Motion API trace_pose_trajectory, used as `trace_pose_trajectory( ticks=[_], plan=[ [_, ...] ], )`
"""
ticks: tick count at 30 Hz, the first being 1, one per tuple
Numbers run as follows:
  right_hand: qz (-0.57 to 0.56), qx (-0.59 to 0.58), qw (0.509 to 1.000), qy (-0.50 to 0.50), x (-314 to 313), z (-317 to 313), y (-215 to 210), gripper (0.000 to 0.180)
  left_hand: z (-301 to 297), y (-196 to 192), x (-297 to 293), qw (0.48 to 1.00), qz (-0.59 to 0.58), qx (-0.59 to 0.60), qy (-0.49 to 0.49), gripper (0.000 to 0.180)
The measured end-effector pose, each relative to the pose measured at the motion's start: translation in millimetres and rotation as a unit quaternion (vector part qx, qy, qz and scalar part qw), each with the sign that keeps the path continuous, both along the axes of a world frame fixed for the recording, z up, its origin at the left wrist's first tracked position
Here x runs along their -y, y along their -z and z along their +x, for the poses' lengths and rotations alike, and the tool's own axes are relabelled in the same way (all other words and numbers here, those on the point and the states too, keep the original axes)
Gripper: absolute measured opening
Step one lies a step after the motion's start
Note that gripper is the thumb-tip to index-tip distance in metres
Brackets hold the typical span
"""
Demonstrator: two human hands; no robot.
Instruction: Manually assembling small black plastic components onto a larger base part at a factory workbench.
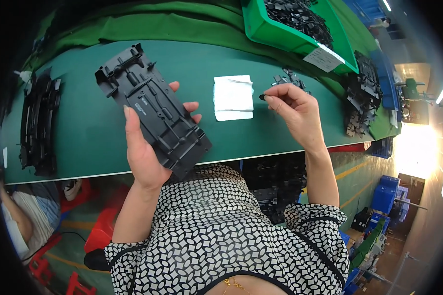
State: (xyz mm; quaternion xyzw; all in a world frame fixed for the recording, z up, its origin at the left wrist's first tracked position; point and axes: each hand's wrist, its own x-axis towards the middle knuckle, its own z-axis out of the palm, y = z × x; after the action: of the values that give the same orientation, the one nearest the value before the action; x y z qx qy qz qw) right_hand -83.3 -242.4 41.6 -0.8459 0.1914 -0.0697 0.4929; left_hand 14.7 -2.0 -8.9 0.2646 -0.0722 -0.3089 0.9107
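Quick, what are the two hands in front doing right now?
Left hand: closed around the sides of a long black plastic part.
Right hand: closed, pinching a small black piece between thumb and finger.

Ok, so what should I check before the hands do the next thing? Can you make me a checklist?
1. Left hand has the long black part: ok, thumb at one side, fingertips at the other.
2. Right hand has a small black piece: ok, pinched.
3. More small pieces nearby: ok, on the table beyond the right hand.
4. White pad on the table: ok, between the hands.
5. Long part's underside undamaged: cannot tell, hidden.
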Motion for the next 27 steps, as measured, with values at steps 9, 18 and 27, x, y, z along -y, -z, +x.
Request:
trace_pose_trajectory(
  ticks=[9,18,27],
  plan=[
    [-0.24,0.106,0.958,-0.113,-19.4,29.2,-10.3,0.01,-1.8,-8.2,2.4,0.998,-0.001,-0.057,0.001,0.074],
    [-0.304,0.077,0.925,-0.212,-20.0,39.7,-7.3,0.009,2.5,1.4,-3.3,0.999,-0.022,0.012,0.032,0.069],
    [-0.245,0.043,0.949,-0.195,-20.8,48.7,-5.9,0.011,1.4,0.2,-2.9,0.999,-0.025,0.009,0.038,0.069]
  ],
)
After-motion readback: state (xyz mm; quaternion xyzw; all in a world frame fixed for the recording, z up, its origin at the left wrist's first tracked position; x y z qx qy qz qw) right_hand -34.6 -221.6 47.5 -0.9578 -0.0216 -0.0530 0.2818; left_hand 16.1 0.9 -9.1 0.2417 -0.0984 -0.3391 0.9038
